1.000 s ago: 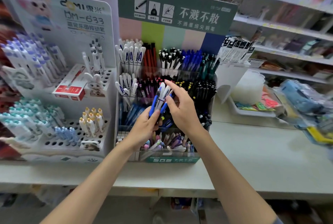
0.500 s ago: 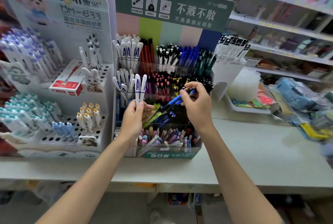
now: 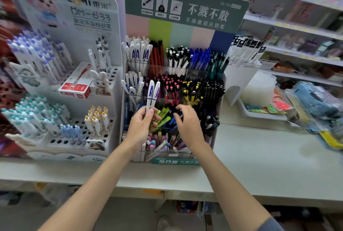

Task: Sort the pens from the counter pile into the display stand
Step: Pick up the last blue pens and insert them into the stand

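The left hand [image 3: 143,126] pinches two white pens with blue letters [image 3: 152,94], pointing up. The right hand [image 3: 188,126] curls inside the clear plastic pen stand [image 3: 174,161]; I cannot tell if it holds anything.

The pale desk [image 3: 259,156] carried the green-headed display stand [image 3: 185,2] at mid-length, its base near the front edge. A white stand [image 3: 89,17] stood just beside it toward the left end. A white tray [image 3: 259,114] lay toward the back right, with blurred packets [image 3: 315,99] at the right end.

Two white pens [image 3: 152,94] upright before the display stand [image 3: 185,26].
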The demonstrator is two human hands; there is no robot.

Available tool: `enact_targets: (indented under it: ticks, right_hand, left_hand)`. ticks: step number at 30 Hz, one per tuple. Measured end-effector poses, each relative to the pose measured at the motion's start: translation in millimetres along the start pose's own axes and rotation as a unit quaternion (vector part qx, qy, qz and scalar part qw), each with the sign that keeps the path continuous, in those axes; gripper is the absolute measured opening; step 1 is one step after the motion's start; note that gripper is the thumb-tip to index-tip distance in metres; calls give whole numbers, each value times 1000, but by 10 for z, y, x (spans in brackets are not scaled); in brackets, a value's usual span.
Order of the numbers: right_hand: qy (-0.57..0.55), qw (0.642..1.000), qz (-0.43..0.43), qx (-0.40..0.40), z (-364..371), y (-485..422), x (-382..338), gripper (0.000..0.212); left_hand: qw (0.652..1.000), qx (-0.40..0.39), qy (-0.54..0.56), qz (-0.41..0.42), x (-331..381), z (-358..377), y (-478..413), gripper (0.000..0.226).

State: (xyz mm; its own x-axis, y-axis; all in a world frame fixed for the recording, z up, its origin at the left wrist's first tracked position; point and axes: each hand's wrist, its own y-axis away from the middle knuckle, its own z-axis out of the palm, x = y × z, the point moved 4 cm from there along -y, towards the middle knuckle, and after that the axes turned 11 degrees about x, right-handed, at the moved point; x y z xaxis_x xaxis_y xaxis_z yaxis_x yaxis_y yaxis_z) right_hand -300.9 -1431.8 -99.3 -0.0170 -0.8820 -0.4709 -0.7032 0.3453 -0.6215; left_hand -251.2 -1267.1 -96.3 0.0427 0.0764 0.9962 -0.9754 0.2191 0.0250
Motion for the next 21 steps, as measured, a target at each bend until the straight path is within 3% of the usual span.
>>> enact_targets:
  ticks: [5, 9, 13, 18, 21]
  right_hand:
    - [118, 991, -62, -4, 168, 256, 26, 42]
    - [-57, 996, -25, 56, -127, 12, -244, 42]
    - [-256, 964, 66, -15, -254, -519, -790, 63]
    - [-253, 965, 24, -70, -161, -802, -1152, 51]
    - [-255, 962, -9, -101, -128, -939, -1358, 56]
  left_hand:
    - [1000, -10, 4, -7, -22, 7, -8, 22]
    - [1000, -18, 8, -3, 17, 24, -43, 22]
    - [999, -48, 22, 12, 169, 47, -79, 23]
    - [998, -45, 36, 31, 415, -182, -140, 22]
    - [998, -37, 23, 43, 496, -388, -194, 25]
